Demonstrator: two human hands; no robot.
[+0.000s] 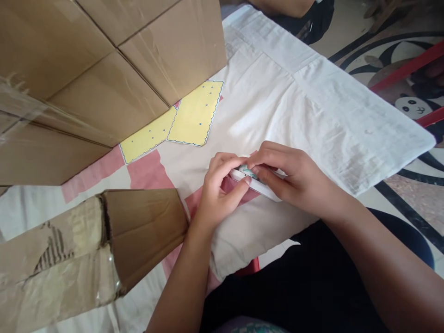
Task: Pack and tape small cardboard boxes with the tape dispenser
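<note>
My left hand point(218, 189) and my right hand point(291, 178) meet over a white cloth point(294, 106) spread on the table. Both are closed in a pinch on a small flat white object with a green-printed top point(250, 175), held just above the cloth. My left fingers grip its near-left end. My right fingers cover its right part, so most of it is hidden. Two yellow cards with small dots and scalloped blue edges point(194, 115) lie flat further back to the left, apart from my hands.
A large cardboard box point(104, 69) stands at the back left, partly over the yellow cards. A torn cardboard flap with tape point(86, 245) lies near left. A patterned floor mat point(409, 92) and red bars show at the right, past the cloth's edge.
</note>
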